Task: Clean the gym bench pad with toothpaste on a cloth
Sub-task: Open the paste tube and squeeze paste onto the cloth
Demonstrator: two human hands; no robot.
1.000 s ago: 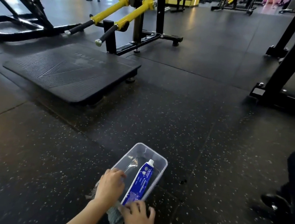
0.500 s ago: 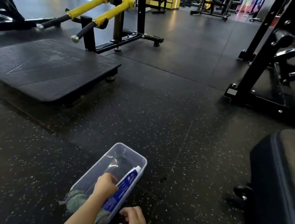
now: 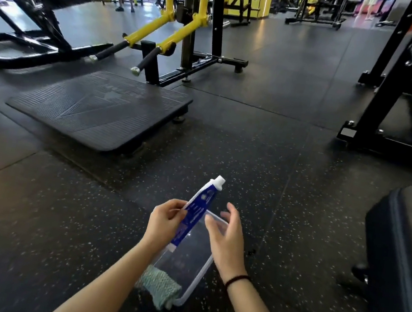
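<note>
Left hand (image 3: 163, 222) pinching toothpaste tube (image 3: 198, 211) above clear tub (image 3: 203, 269) on the floor; right hand (image 3: 228, 234) open beside it. Best to steady the tube low, twist off white cap (image 3: 219, 182), then squeeze onto cloth (image 3: 159, 285) draped over tub's near rim

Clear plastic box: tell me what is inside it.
The clear plastic box holds only a green cloth, draped over its near end. The toothpaste tube is lifted out in the left hand, hiding part of the far rim.

cloth (image 3: 160, 287) in tub (image 3: 199, 278) (near end) | bench pad (image 3: 408, 263) right
</note>
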